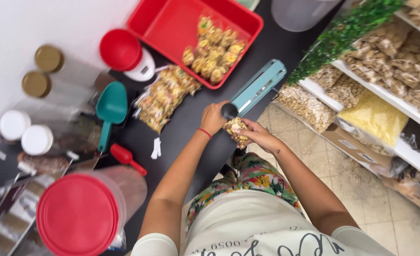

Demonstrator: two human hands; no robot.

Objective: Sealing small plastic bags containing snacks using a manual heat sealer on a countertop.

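left hand [213,118] closed on sealer knob [229,111] | right hand [259,135] pinching snack bag [235,131], frame centre | risk: loose pinch could skew bag, giving crooked seal

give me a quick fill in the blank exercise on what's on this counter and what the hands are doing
1. The tray holding sealed snack packets is coloured ____.
2. The left hand rests on the black knob of the ____ bag sealer.
3. The right hand holds a small clear ____ of snacks at the sealer.
4. The big scoop beside the pile of packets is ____.

Missing words: red; teal; bag; green
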